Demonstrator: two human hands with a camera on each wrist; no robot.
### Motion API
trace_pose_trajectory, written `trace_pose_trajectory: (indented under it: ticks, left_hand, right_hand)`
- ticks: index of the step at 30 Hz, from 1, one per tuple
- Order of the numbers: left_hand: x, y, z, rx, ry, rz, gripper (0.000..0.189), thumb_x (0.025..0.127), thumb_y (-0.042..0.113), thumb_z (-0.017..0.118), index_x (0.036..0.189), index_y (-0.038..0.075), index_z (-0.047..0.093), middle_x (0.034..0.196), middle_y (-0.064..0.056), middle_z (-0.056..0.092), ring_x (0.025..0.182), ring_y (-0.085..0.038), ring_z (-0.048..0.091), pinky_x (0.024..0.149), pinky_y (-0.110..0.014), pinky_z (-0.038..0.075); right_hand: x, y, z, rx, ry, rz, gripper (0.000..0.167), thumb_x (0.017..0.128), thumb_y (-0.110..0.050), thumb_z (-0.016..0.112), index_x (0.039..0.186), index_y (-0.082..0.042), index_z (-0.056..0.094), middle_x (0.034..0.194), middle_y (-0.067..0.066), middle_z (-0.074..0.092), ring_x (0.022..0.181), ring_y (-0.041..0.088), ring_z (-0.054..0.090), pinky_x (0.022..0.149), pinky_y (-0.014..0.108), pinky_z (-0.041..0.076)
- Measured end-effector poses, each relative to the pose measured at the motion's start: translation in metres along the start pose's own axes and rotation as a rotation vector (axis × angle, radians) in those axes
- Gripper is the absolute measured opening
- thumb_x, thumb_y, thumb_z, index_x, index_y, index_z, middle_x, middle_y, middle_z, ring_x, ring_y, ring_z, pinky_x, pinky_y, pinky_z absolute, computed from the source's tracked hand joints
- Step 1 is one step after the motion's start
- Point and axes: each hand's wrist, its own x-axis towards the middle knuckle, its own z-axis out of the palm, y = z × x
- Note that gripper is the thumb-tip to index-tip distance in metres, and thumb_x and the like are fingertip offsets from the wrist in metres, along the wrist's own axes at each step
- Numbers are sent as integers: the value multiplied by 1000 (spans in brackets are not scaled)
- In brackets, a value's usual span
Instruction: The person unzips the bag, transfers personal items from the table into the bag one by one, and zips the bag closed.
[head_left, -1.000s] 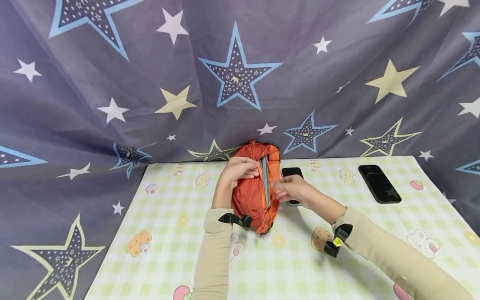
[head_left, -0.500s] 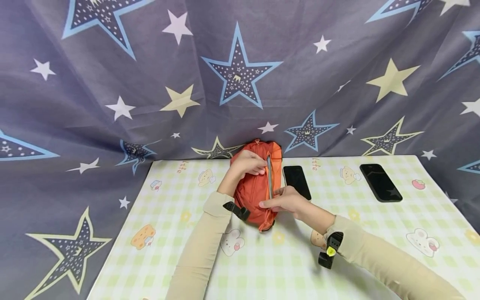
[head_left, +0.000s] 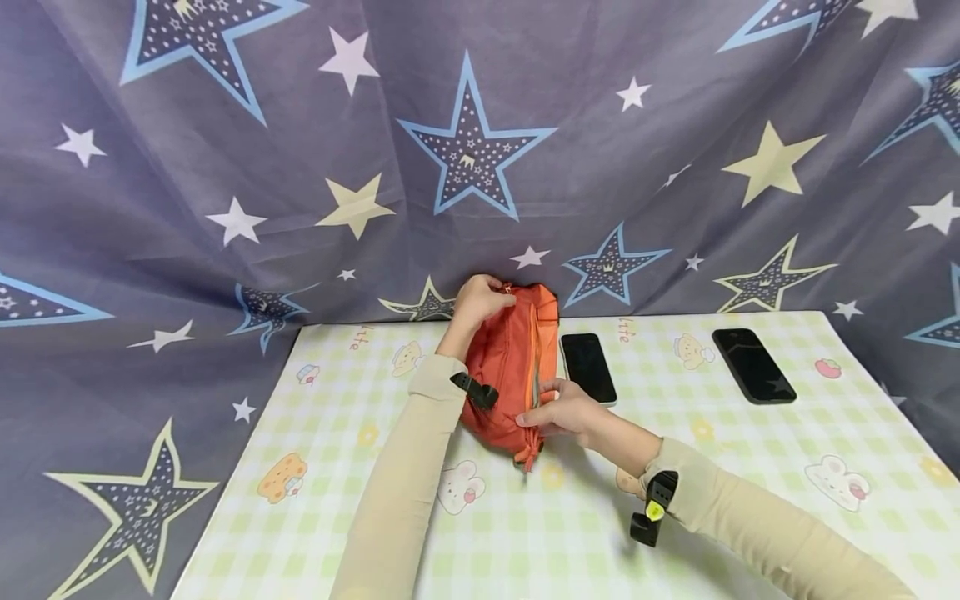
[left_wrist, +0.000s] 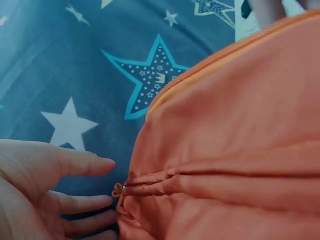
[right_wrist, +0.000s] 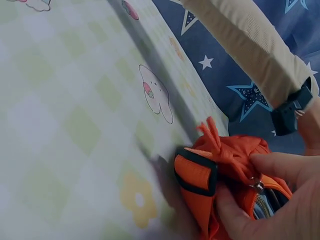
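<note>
An orange-red zippered waist bag [head_left: 506, 362] stands at the middle back of the table, one end against the curtain. Up at that far end my left hand [head_left: 480, 302] reaches over the top. Its fingers are apart and loosely bent, with fingertips close to a small cord zipper pull [left_wrist: 119, 190] in the left wrist view. My right hand [head_left: 566, 410] holds the bag's near end, thumb on one side and fingers on the other, beside a metal zipper slider [right_wrist: 257, 185]. Part of the side zipper gapes there, showing grey lining. An orange strap with a black buckle [right_wrist: 197, 170] hangs at this end.
A black-screened phone [head_left: 588, 367] lies just right of the bag, close behind my right hand. Farther right lies a second black phone [head_left: 753, 365]. A checked cloth [head_left: 315, 533] covers the table, and a star-patterned curtain [head_left: 300, 108] rises along its back.
My left hand has moved from the side zipper's edge up to the bag's far end. My right hand has slid down to the near end, and the side opening has narrowed.
</note>
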Motion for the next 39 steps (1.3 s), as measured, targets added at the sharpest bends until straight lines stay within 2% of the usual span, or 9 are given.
trace_pose_trajectory:
  ticks: [4,10,18,23,28,30,33,36,39]
  left_hand:
    - [10,-1,0,-52,-51,-1,53,90,22,75,137,1,61,142,-16,59,132,-34,55,110,-41,48]
    - [17,-6,-3,-154,-109,-13,41,89,17,77,125,-4,69,132,-19,65,120,-34,61,100,-41,54]
    - [16,-17,-10,-231,-163,-38,39,89,15,79,121,-5,71,133,-20,65,122,-33,60,103,-41,52]
    - [9,-22,-18,-280,-174,-56,31,87,9,79,114,-4,73,129,-18,65,114,-27,59,95,-34,51]
    - [-2,-37,-39,-416,-172,-70,31,85,8,78,113,-4,73,113,-11,67,92,-16,58,81,-26,50]
    - [-8,-47,-50,-462,-172,-90,33,85,12,78,115,-1,73,105,-5,67,86,-13,58,81,-27,51]
    - [-21,-62,-62,-527,-173,-123,34,87,17,75,119,4,71,97,2,65,84,-12,59,90,-32,52]
    - [-32,-77,-65,-580,-172,-145,29,89,18,73,116,9,70,93,7,64,85,-11,59,93,-33,50]
    - [-40,-92,-60,-627,-177,-155,17,89,15,70,106,11,69,88,8,64,85,-10,58,86,-28,50]
  right_hand:
    - [0,1,0,10,0,-23,52,81,9,74,123,3,45,104,12,53,73,14,67,75,29,62]
    - [-1,1,-10,-43,12,-41,50,77,11,72,121,7,48,102,10,55,79,14,66,77,30,61]
    - [-6,-1,-23,-72,-47,-64,57,81,10,75,133,15,50,93,6,66,78,13,71,84,34,63]
    - [-12,-6,-34,-119,-75,-95,60,84,7,73,139,16,50,83,2,73,75,10,72,80,31,64]
    - [-16,-23,-54,-282,-43,-184,60,79,6,74,135,14,56,77,-2,68,70,6,64,69,23,59]
    - [-16,-33,-64,-368,-4,-234,56,76,5,75,130,12,62,79,1,68,65,6,60,61,21,55]
    - [-15,-48,-80,-509,36,-354,48,76,6,75,123,10,68,85,10,72,67,6,60,59,20,53]
    - [-8,-58,-92,-622,62,-457,38,79,7,74,117,8,72,94,19,75,73,10,64,61,21,54]
    - [1,-62,-98,-687,59,-515,31,82,8,73,112,8,74,101,22,76,84,16,68,66,21,55]
